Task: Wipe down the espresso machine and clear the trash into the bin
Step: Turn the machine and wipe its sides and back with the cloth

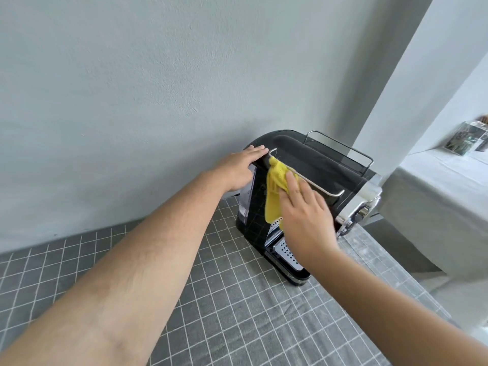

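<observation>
Two bare hands are seen on the black espresso machine (pixel 303 180), which stands on a grey grid-patterned cloth (pixel 224 313) close to the pale wall. The left hand (pixel 237 169) is laid flat over the machine's rear top corner, fingers extended and held together, nothing pinched. The right hand (pixel 306 215) is pressed, fingers slightly spread, against a yellow cloth (pixel 274 191); the cloth is held under the fingertips against the near upper edge of the machine and hangs down its glossy black side. A thin metal rail (pixel 324 188) is noted along the top, and a perforated metal drip tray (pixel 286 253) at the base. The machine's chrome front is partly hidden behind the right hand. No bin is in view.
</observation>
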Motion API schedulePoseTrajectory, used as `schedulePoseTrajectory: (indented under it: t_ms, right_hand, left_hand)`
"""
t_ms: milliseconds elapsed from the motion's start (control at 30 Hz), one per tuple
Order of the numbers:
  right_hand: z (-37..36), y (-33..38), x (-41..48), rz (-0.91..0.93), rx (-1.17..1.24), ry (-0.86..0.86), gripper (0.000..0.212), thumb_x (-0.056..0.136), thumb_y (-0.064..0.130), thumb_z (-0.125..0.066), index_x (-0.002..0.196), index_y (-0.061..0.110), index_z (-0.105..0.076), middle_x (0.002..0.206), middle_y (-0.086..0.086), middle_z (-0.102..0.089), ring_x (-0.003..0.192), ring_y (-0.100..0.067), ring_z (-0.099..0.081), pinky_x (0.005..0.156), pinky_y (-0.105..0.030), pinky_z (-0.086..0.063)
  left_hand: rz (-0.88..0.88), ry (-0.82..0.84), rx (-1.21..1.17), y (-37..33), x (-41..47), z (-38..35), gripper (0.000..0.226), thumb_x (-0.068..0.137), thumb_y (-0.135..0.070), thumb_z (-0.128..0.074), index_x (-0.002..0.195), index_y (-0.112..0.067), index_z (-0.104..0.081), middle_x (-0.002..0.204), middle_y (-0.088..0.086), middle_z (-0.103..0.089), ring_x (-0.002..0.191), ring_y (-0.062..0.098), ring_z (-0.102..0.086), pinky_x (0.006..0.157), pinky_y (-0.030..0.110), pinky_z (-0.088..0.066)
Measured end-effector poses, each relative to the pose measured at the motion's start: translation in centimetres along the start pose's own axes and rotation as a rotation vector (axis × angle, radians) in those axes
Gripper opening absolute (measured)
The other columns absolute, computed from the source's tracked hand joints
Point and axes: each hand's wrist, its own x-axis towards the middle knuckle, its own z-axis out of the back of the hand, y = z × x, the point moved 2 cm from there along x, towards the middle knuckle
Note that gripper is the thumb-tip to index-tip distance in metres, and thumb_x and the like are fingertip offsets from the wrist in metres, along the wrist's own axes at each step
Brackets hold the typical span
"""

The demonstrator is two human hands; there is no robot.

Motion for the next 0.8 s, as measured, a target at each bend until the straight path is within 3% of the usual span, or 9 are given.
schedulePoseTrajectory:
  t_ms: [67,167,233,333,400,500,633,700,800]
  right_hand:
    - [-0.5,1.2,1.9,0.019,0.008,0.020,0.039,0.071,0.006,-0.060,0.109,-0.002,-0.066,0.133,-0.022,-0.055,0.117,-0.039,-0.057,0.092,-0.044,-0.050]
    - [-1.1,0.3,1.5,0.081,-0.020,0.025,0.040,0.073,0.010,-0.065,0.112,0.001,-0.066,0.139,-0.018,-0.052,0.125,-0.037,-0.051,0.102,-0.044,-0.043]
    - [-1.3,-1.0,-0.7,0.123,-0.051,-0.017,0.039,0.081,0.011,-0.047,0.115,0.002,-0.064,0.144,-0.015,-0.046,0.135,-0.032,-0.040,0.112,-0.043,-0.027]
    - [-2.0,-2.4,-4.4,0.154,-0.087,-0.036,0.054,0.085,0.008,-0.021,0.122,-0.001,-0.059,0.151,-0.014,-0.036,0.146,-0.028,-0.016,0.118,-0.044,-0.009]
    - [-2.8,-2.6,-5.5,0.160,-0.108,-0.030,0.054,0.086,0.008,-0.019,0.125,-0.003,-0.054,0.153,-0.015,-0.029,0.148,-0.028,-0.004,0.118,-0.046,-0.006]
    - [-3.4,-1.2,-3.4,0.170,-0.189,0.022,0.055,0.088,0.013,-0.019,0.131,-0.003,-0.050,0.156,-0.018,-0.019,0.147,-0.031,-0.008,0.118,-0.047,0.001]
    - [-5.8,1.7,0.7,0.313,-0.348,0.121,0.057,0.097,0.022,-0.026,0.147,-0.005,-0.016,0.155,-0.021,0.015,0.144,-0.037,0.015,0.109,-0.049,0.029]
    - [-7.7,3.1,1.5,0.389,-0.368,0.185,0.058,0.099,0.025,-0.026,0.148,-0.003,-0.011,0.156,-0.022,0.013,0.144,-0.038,0.014,0.107,-0.050,0.026]
    - [-11.7,4.2,-0.1,0.518,-0.378,0.352,0.054,0.101,0.029,-0.029,0.148,0.002,-0.020,0.158,-0.020,0.007,0.146,-0.036,0.012,0.109,-0.049,0.020]
  left_hand:
    - [0.014,0.007,-0.014,0.0,0.0,0.0,0.084,0.080,0.015,-0.030,0.147,-0.035,-0.027,0.158,-0.015,-0.016,0.147,0.005,-0.008,0.121,0.028,-0.009]
    - [0.005,0.010,-0.017,-0.3,-0.1,0.1,0.083,0.081,0.016,-0.029,0.147,-0.033,-0.027,0.157,-0.015,-0.016,0.146,0.004,-0.007,0.119,0.026,-0.008]
    - [-0.005,0.003,-0.015,-0.4,-0.3,0.2,0.083,0.080,0.017,-0.029,0.148,-0.030,-0.028,0.157,-0.015,-0.017,0.146,0.002,-0.008,0.118,0.024,-0.006]
    - [-0.010,0.011,-0.025,-0.3,-0.3,0.4,0.084,0.078,0.019,-0.028,0.148,-0.028,-0.028,0.157,-0.015,-0.018,0.146,0.002,-0.009,0.120,0.025,-0.006]
    - [-0.012,0.018,-0.029,-0.3,-0.2,0.5,0.085,0.076,0.019,-0.028,0.148,-0.027,-0.029,0.157,-0.014,-0.019,0.146,0.002,-0.010,0.121,0.028,-0.007]
    - [-0.019,0.017,-0.017,-0.2,-0.1,0.4,0.087,0.075,0.020,-0.028,0.147,-0.028,-0.029,0.157,-0.014,-0.019,0.146,0.002,-0.010,0.121,0.031,-0.008]
    - [-0.013,0.007,-0.039,-0.1,0.0,0.3,0.087,0.075,0.021,-0.029,0.147,-0.028,-0.030,0.156,-0.015,-0.021,0.145,0.001,-0.011,0.121,0.028,-0.007]
    - [-0.011,0.003,-0.051,0.2,0.2,0.2,0.090,0.073,0.022,-0.027,0.147,-0.029,-0.031,0.156,-0.015,-0.021,0.145,0.001,-0.011,0.116,0.019,-0.007]
    - [-0.009,-0.005,-0.054,0.5,0.5,0.0,0.092,0.071,0.023,-0.023,0.147,-0.029,-0.031,0.156,-0.016,-0.022,0.145,0.001,-0.011,0.109,0.013,-0.007]
